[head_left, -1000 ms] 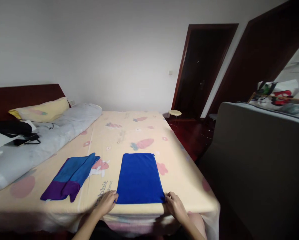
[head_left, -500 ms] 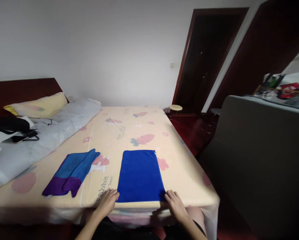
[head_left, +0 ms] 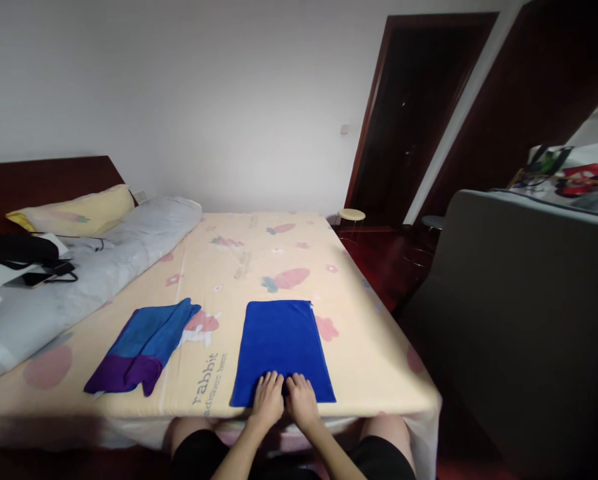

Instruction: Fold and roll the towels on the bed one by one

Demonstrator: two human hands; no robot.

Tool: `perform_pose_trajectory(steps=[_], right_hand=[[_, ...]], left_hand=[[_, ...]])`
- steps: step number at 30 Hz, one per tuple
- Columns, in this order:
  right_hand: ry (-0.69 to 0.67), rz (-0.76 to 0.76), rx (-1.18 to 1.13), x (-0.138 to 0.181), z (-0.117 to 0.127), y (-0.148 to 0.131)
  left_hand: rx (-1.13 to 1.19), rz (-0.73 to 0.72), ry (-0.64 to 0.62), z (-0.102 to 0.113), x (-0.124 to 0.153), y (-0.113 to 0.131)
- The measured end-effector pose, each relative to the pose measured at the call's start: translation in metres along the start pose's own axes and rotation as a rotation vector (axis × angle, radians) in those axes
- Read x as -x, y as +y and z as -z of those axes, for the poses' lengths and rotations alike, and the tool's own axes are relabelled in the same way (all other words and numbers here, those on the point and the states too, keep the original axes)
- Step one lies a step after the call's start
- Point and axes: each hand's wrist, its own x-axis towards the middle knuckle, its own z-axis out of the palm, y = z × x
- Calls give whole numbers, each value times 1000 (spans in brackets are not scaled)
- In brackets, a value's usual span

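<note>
A royal-blue cloth (head_left: 283,340) lies flat as a rectangle on the bed, close to its front edge. Both hands rest on its near part, side by side with a small gap between them. The fingers of my left hand (head_left: 269,399) reach forward over the fabric. My right hand (head_left: 301,399) lies beside it in much the same pose, fingers on the cloth. Over to the left is a loosely folded teal and purple cloth (head_left: 151,333), wrinkled and touched by neither hand.
The bed (head_left: 379,347) has a cream sheet printed with carrots and flowers. A rolled grey quilt (head_left: 123,260), a yellow pillow (head_left: 89,210) and dark items line its left side. A stool (head_left: 351,215) stands by the door; a grey panel (head_left: 499,300) rises at right.
My hands have left the blue cloth's two near corners and come together on its near middle. The cloth has stayed almost in place, still flat.
</note>
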Motion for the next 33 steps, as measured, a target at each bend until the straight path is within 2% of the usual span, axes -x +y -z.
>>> perform_pose_trajectory(steps=[3, 7, 11, 13, 16, 20, 23, 25, 28, 31, 33], right_hand=[[22, -53, 18, 13, -1, 27], [51, -116, 36, 32, 11, 73], [75, -134, 39, 40, 21, 86], [84, -123, 28, 38, 22, 77], [88, -68, -36, 29, 19, 51], [75, 8, -94, 14, 4, 12], [64, 36, -108, 10, -9, 2], [66, 37, -112, 13, -14, 12], [89, -10, -110, 26, -14, 47], [108, -64, -109, 40, -6, 86], [116, -83, -111, 45, 2, 103]], left_hand=[[-5, 77, 30, -7, 15, -20], [-18, 186, 96, -1, 39, -60], [-20, 201, 137, 9, 48, -78], [-16, 189, 148, 11, 46, -73], [13, 127, 147, 11, 37, -49], [88, 43, 99, 4, 19, -9], [110, 48, 70, -8, 12, 3], [114, 76, 85, -15, 13, -4], [76, 143, 205, -19, 25, -32], [9, 181, 352, -9, 41, -66], [-10, 184, 405, 2, 49, -80]])
